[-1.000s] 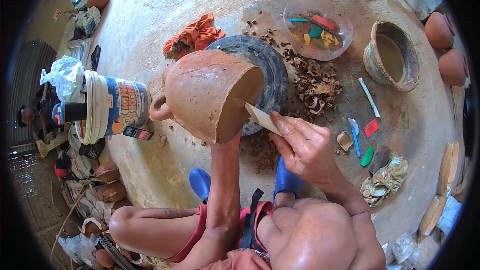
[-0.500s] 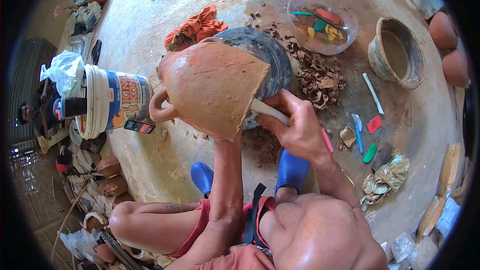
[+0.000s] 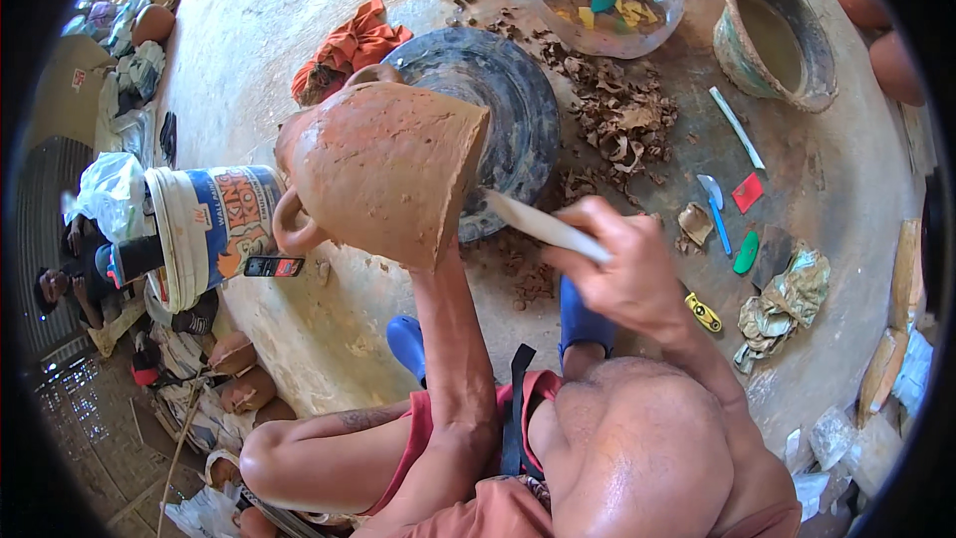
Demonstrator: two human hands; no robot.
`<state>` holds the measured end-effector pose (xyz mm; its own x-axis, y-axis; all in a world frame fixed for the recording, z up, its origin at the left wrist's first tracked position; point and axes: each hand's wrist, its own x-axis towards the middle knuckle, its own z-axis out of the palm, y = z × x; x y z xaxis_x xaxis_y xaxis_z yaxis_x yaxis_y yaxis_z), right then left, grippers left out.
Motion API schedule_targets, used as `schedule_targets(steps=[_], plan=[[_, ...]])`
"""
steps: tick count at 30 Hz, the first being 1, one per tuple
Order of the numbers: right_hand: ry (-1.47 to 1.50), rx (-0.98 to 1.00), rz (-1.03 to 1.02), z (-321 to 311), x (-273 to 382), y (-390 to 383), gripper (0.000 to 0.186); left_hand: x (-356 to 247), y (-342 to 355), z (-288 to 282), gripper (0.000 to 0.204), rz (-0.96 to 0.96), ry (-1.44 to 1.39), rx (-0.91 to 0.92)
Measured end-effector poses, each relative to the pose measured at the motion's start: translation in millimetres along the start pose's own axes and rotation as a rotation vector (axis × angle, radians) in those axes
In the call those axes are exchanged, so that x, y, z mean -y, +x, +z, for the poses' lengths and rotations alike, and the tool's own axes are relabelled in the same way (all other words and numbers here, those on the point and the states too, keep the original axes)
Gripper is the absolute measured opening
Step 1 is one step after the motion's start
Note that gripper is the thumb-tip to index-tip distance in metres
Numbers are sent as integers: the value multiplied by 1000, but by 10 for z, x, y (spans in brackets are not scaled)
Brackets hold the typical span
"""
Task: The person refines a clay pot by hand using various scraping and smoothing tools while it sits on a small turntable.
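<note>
A reddish-brown clay pot with loop handles is tilted on its side, its cut rim facing right. My left forearm rises behind the pot and bears it up; the hand itself is hidden by the clay. In my right hand is a pale, flat wooden paddle, gripped at one end. The paddle's tip points at the pot's rim with a small gap between them. Beyond the pot lies a dark, clay-smeared round turntable.
Clay scraps litter the floor beside the turntable. A clear basin and a wide water pot stand at the far right. Small tools, including a blue-handled knife, lie nearer. A bucket and an orange cloth are on the left.
My right hand has drawn the paddle out from the pot's rim, toward the right. The pot has shifted slightly left in view. A yellow tool by my right wrist now shows more fully.
</note>
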<state>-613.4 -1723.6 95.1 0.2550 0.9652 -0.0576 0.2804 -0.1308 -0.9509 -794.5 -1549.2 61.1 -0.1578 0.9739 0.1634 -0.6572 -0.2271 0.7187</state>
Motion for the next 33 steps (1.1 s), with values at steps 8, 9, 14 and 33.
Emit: schedule_targets(steps=[8,9,14,33], plan=[[-538,-489,318,-1006,-1613,-184,34,95,44,-8,92,40,-24,-43],[-716,-498,365,-1111,-1873,-207,38,139,43,-9,92,45,-27,-52],[-814,-555,81,-938,-1534,292,54,33,131,108,93,156,15,-87],[713,65,-417,869,-362,2180,74,193,883,-179,103,199,355,433]])
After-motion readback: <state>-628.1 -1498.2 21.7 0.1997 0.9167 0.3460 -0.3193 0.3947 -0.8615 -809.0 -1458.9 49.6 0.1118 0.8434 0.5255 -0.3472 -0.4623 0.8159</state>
